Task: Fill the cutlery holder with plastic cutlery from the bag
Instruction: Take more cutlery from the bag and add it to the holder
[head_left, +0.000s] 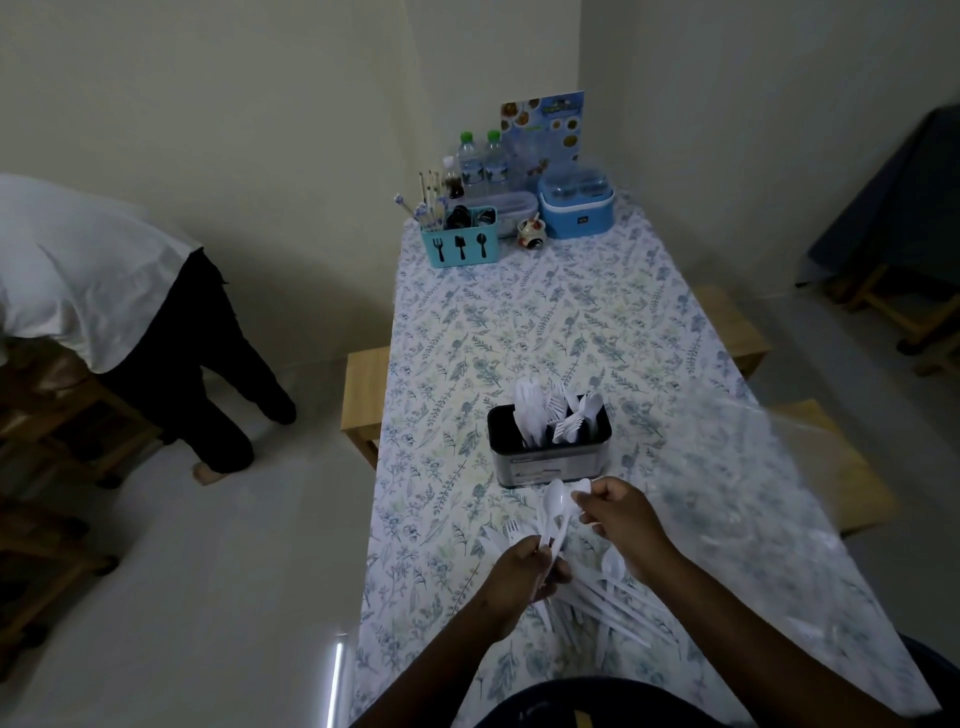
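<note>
Left hand (524, 569), spoons (556, 506), floral tablecloth (519, 322), seemingly tiled floor (208, 571)

Open tablecloth (545, 322) surrounds the cutlery holder (550, 447); loose cutlery (618, 608) lies nearer.

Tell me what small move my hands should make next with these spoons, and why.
Probably carry the spoons forward and stand them in the black holder. The left hand grips a bundle, the right hand pinches one, and the holder just ahead, part filled, looks to have room.
</note>
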